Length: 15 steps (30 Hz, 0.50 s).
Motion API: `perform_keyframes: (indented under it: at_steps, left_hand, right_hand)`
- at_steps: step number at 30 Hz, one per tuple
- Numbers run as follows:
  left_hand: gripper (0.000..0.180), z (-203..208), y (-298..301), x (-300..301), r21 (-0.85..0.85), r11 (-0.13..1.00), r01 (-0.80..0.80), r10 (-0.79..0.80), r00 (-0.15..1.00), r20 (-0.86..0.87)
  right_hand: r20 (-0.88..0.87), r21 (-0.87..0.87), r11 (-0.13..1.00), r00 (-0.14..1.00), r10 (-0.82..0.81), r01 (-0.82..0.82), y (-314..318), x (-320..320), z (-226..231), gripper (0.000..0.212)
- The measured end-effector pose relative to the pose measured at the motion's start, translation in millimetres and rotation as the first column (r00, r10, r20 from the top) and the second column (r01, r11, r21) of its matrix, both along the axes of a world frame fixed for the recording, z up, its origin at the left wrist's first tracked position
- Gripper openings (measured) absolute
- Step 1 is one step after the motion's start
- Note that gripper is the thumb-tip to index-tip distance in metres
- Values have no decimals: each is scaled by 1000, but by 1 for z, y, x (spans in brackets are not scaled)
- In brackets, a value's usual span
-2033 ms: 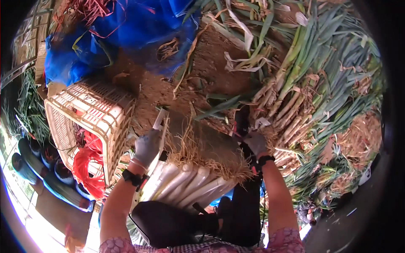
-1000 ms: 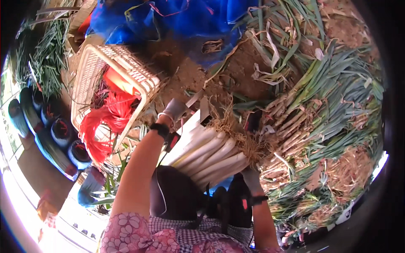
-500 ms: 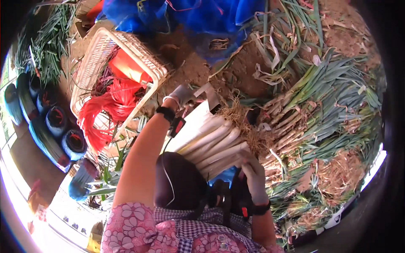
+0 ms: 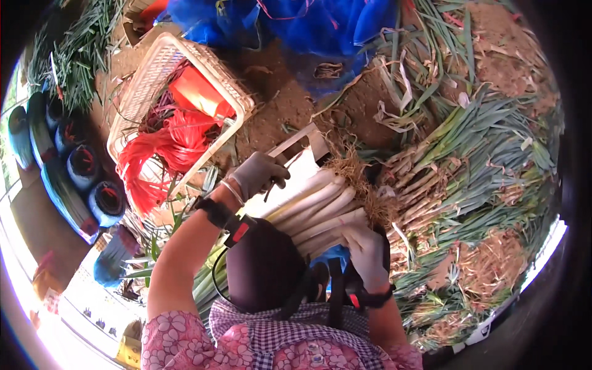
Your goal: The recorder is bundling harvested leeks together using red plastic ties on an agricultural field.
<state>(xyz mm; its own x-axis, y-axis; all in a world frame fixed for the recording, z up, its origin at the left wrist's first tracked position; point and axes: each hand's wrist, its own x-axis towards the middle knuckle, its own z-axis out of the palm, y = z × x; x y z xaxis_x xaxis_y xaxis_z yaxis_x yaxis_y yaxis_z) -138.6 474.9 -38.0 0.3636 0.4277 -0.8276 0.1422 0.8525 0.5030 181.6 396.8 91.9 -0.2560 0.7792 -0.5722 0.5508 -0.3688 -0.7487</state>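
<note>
A row of leeks point(image 4: 320, 206) lies in front of me, thick white stalks side by side and hairy roots point(image 4: 351, 169) toward the right. My left hand point(image 4: 260, 175), in a grey glove, is above the far left side of the row. Its fingers are curled, and a thin dark piece shows beneath them; I cannot make out what it is. My right hand point(image 4: 366, 251), also gloved, bends its fingers against the nearest stalk close to the root end. Behind the row stands a pale wooden frame point(image 4: 318, 142), partly covered by the leeks.
A cream plastic basket point(image 4: 240, 102) at the far left holds red plastic strands point(image 4: 166, 145). Blue-wrapped bundles point(image 4: 83, 166) stand farther left. Untrimmed leeks point(image 4: 468, 166) are heaped on the right. Blue netting point(image 4: 345, 28) lies on the soil at the back.
My left hand has moved nearer and lower from the frame's far edge, its fingers now curled. My right hand has barely shifted at the nearest stalk. The view has tilted slightly.
</note>
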Motion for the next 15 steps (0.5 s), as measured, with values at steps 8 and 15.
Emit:
perform_keyframes:
  at_steps: [8,15]
  left_hand:
    - [14,-21,2,35,-251,960,-120,89,987,-135]
    - [32,4,-3,51,-117,993,-6,-5,996,-94]
  right_hand:
    - [-170,13,991,977,-132,136,21,4,51,16]
    - [-56,182,982,997,55,-44,52,-78,-109,19]
